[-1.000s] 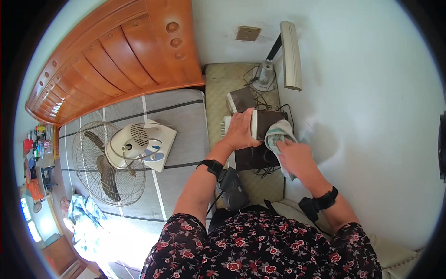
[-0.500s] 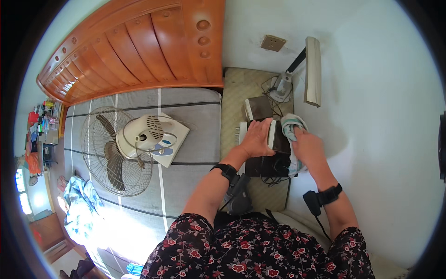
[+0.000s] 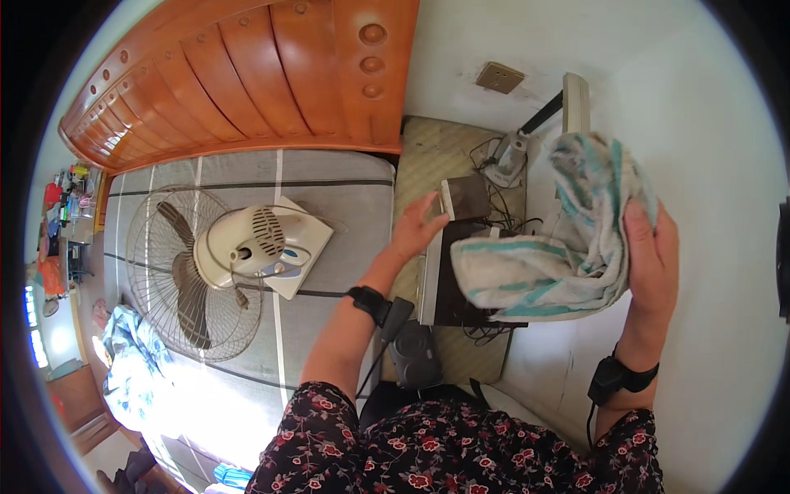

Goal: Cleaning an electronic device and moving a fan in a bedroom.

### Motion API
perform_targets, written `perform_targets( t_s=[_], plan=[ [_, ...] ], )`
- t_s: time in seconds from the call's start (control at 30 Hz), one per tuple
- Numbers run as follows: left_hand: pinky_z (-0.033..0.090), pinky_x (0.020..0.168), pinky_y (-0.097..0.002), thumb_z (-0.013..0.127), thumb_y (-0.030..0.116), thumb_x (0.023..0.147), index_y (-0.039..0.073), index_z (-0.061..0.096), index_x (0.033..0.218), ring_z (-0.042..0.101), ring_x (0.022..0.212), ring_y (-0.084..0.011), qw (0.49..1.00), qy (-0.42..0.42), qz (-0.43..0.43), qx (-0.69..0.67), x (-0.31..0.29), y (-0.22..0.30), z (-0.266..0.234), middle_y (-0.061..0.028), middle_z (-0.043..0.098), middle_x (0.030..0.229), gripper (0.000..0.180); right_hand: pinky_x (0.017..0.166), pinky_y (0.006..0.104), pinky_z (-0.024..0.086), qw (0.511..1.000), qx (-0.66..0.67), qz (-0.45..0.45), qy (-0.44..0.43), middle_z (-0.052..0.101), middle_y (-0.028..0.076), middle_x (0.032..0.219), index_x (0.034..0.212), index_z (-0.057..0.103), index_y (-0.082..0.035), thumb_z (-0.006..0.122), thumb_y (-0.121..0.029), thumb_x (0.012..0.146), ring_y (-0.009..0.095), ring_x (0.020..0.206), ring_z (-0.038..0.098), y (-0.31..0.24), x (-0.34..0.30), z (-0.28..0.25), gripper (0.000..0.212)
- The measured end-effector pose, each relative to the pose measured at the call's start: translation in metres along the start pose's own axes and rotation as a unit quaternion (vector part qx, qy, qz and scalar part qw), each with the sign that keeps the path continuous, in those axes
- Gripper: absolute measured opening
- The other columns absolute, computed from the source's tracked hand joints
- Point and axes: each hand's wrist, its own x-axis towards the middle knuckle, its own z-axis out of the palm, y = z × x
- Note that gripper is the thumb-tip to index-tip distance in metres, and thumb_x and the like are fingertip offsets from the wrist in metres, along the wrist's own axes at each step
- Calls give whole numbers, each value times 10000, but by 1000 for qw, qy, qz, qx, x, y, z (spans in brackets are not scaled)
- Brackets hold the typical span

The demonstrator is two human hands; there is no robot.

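Observation:
A white and teal striped towel [image 3: 568,263] hangs bunched from my right hand [image 3: 656,255], whose fingers are closed on its right side. The towel's left end droops over a dark box-shaped appliance [image 3: 465,306] with a pale front edge. My left hand [image 3: 417,226] has its fingers apart and holds nothing. Its fingertips are beside a small brown box with a pale front [image 3: 466,199]; I cannot tell if they touch it. The towel hides most of the appliance's right side and nearly all of a second small box.
A desk lamp [image 3: 508,158] with loose cables stands behind the boxes, by the wall. A dark device [image 3: 415,356] lies near my lap. Left, a fan [image 3: 239,247] rests on the grey striped bed [image 3: 346,206] below a wooden headboard [image 3: 247,74]. A wall socket [image 3: 499,77] is above.
My right hand has lifted the towel up and right from beside the second box, and the towel has spread out. My left hand has let go of that box and moved left.

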Motion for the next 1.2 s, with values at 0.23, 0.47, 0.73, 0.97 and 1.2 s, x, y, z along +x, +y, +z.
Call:
perform_targets(
  t_s=[0.23,0.47,0.73,0.97,1.2],
  plan=[
    [327,1026,-378,646,389,790,-9,403,1313,395,1243,-363,991,-87,-99,-7,86,-67,5,-249,430,1316,700,879,221,381,974,-67,-176,126,587,65,1072,1168,522,56,478,-155,949,110,972,515,8,59,26,308],
    [256,1072,-441,780,448,592,11,246,1393,315,1300,-372,960,-199,-11,198,76,-58,23,-240,294,1419,1058,826,214,404,947,-201,-244,57,601,64,1011,1138,536,37,550,-148,918,101,905,521,48,121,48,289],
    [228,1085,-457,791,441,550,41,221,1383,347,1270,-367,934,-236,-9,268,84,-59,18,-235,341,1372,1085,744,357,489,844,-418,-305,-141,598,138,1062,1316,413,-160,660,-182,783,317,900,598,92,178,122,588],
    [244,1071,-431,762,478,558,15,370,1324,394,1232,-357,949,-214,24,230,79,-86,20,-229,431,1312,978,760,414,498,748,-468,-201,-425,526,148,1166,1362,319,-163,673,-180,758,352,900,593,212,167,166,701],
    [282,1045,-393,762,459,542,14,505,1215,400,1199,-379,964,-206,59,158,78,-88,17,-235,489,1240,847,821,397,495,575,-580,-65,-573,303,323,1377,1434,146,-31,619,-150,783,380,990,592,224,151,201,813]
  ],
)
